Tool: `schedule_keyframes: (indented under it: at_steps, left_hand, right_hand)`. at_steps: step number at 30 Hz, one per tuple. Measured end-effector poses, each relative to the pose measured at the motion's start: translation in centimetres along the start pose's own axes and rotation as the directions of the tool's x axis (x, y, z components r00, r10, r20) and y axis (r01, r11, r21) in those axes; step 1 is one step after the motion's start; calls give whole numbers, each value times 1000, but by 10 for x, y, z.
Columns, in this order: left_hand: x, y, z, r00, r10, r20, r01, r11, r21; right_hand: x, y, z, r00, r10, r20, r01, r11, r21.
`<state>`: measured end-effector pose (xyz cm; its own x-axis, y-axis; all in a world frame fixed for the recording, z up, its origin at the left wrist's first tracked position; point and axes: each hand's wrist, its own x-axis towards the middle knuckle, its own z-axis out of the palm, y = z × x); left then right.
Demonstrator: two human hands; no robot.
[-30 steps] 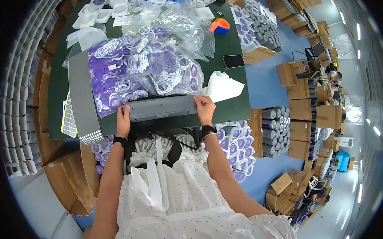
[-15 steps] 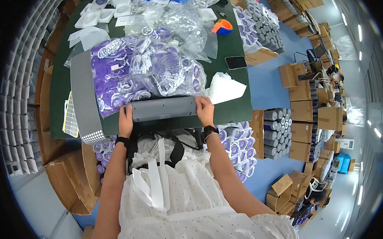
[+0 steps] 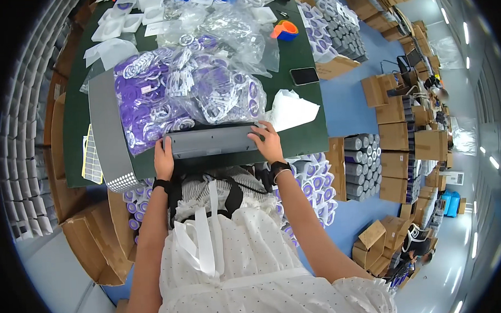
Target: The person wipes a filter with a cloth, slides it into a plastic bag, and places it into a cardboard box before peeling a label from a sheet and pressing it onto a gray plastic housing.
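Seemingly, the grey tube, probably light, stiff and rather slippery, is best taken by its two ends, where it is held at the bench's near edge by the clamped fingers of the left hand and right hand.

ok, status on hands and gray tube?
Left hand on left end of gray tube, right hand on right end. Tube lies crosswise. Bagged purple-and-white parts close along far side.
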<state>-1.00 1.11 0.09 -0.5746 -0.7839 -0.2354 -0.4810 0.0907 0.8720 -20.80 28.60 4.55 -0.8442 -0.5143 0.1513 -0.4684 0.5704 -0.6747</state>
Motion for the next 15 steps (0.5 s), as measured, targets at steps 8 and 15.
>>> schedule_keyframes:
  at_steps: [8,15]
  left_hand:
    - [-1,6,0,1000,19,8,-19,999,47]
    - [-9,11,0,999,-35,-12,36,993,115]
  right_hand:
    - [-5,7,-10,983,-84,165,84,996,6]
    - [-21,11,-1,989,147,-13,-144,979,145]
